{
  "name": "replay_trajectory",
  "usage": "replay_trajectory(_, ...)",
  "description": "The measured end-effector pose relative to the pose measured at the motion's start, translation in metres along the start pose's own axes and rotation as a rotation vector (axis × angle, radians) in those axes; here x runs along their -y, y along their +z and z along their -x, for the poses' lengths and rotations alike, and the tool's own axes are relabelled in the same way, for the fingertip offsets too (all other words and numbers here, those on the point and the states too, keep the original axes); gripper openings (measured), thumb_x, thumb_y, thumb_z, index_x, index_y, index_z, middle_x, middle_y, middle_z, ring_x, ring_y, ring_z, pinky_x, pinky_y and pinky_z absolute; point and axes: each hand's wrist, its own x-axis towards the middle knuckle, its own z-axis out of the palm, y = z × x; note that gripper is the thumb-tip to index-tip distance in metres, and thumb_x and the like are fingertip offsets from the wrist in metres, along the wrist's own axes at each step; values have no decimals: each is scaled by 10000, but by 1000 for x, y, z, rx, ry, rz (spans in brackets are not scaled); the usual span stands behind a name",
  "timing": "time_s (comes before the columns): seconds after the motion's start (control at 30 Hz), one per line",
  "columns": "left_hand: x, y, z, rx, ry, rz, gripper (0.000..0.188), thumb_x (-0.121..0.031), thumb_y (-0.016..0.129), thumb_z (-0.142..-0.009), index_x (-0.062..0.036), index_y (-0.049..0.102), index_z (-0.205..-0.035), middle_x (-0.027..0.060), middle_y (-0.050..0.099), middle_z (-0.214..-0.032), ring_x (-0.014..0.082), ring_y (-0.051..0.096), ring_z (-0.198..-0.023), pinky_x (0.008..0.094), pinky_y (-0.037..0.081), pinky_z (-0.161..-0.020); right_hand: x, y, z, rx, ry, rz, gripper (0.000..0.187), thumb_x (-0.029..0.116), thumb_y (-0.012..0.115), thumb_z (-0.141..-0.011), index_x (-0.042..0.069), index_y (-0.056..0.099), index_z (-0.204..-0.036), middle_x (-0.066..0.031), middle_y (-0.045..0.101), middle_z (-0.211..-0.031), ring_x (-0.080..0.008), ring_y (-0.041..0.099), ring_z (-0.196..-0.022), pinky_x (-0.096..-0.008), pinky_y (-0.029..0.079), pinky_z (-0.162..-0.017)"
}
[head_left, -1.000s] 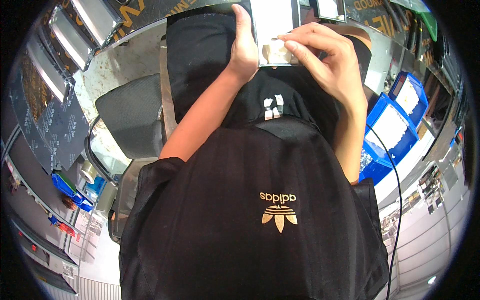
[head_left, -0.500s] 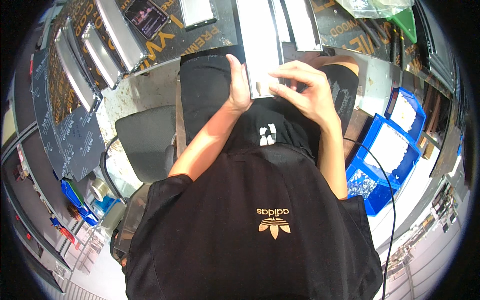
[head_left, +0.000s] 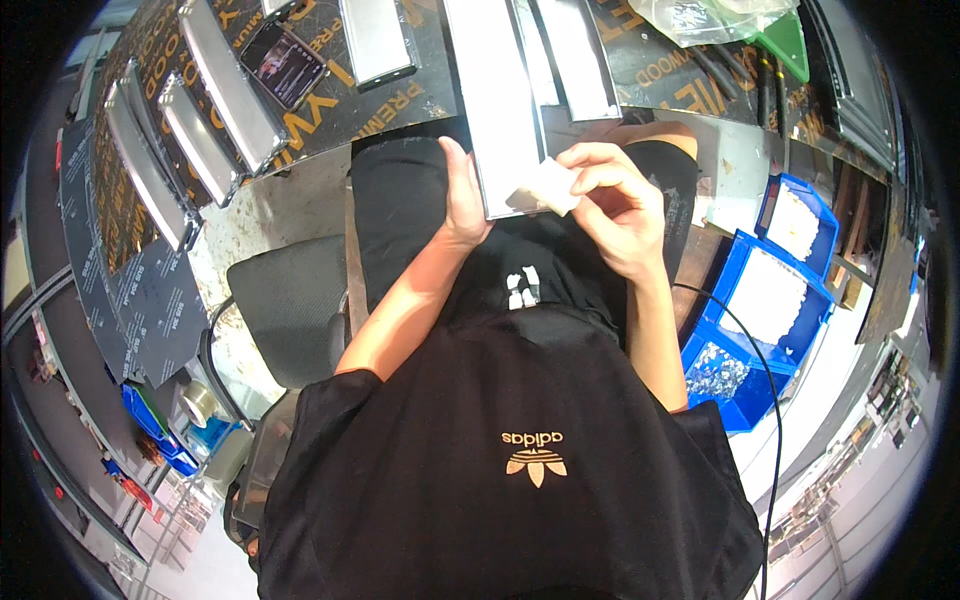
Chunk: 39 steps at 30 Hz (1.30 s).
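Observation:
A long, flat silver-white panel with dark edges [head_left: 497,100] extends from over my lap onto the bench, its near end toward me. My left hand [head_left: 464,195] supports the left edge near that end, thumb up along the side and fingers partly hidden beneath. Pinched between the thumb and fingers of my right hand [head_left: 625,205] is a small cream-white flat piece [head_left: 553,187]. It is tilted over the panel's near right corner; whether it touches the surface I cannot tell. A darker patch, perhaps its shadow, shows beside it.
Similar panels [head_left: 230,90] lie on the printed plywood bench [head_left: 400,112], left and right of mine. A phone [head_left: 285,65] lies among them. Blue bins [head_left: 745,395] with white pieces and small shiny parts stand at the right. A black cable [head_left: 745,330] hangs nearby; a dark chair [head_left: 285,305] is left.
The pale piece, earlier upright against the panel's near end, is now tilted out toward the right in my right hand. The panel's near end appears slightly lower and farther left.

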Motion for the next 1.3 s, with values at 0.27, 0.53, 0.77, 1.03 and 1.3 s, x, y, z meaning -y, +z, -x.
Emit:
replay_trajectory(0.27, -6, 5, 5, 74, -2, -23, 1133, -887, 93, -916, 49, 534, -1378, 153, 679, -1250, 246, 675, -1140, 380, 546, -991, -2, 5, -4, 1, 173, -72, 193, -77, 591, -859, -31, 739, -974, -180, 656, -1243, -218, 667, -1069, -345, 560, -911)
replay_trajectory(0.53, -11, 7, 0, 317, -26, 106, 1137, -890, 15, -893, -6, 499, -1419, 193, 681, -1178, 297, 707, -1060, 407, 609, -892, 17, 21, -21, 14, 83, 689, 445, 171, 842, -808, 112, 721, -1232, -146, 641, -1285, -244, 676, -974, -351, 574, -824)
replay_trajectory(0.77, -4, 11, 1, 29, -22, 20, 1040, -816, 44, -962, -10, 472, -1462, 156, 642, -1309, 249, 644, -1209, 383, 536, -1026, -3, 26, -45, 200, -110, 1016, 515, 211, 872, -764, 97, 720, -1242, -115, 656, -1262, -312, 654, -1032, -402, 530, -886)
replay_trajectory(1.03, -9, 13, 1, 79, -31, 5, 1115, -867, 51, -924, 14, 466, -1467, 161, 647, -1317, 236, 658, -1188, 390, 541, -1021, 1, 19, -38, 46, 224, 577, 395, 151, 790, -910, 26, 698, -1273, -54, 757, -1071, -130, 661, -877, -288, 530, -787)
replay_trajectory(1.3, -8, 12, 1, 129, -17, 29, 1021, -809, 64, -974, -8, 560, -1367, 130, 683, -1247, 242, 676, -1130, 411, 550, -1001, 7, 1, -23, 78, 361, 257, 323, 139, 610, -1038, 23, 629, -1339, -108, 743, -1135, -165, 687, -971, -312, 545, -814)
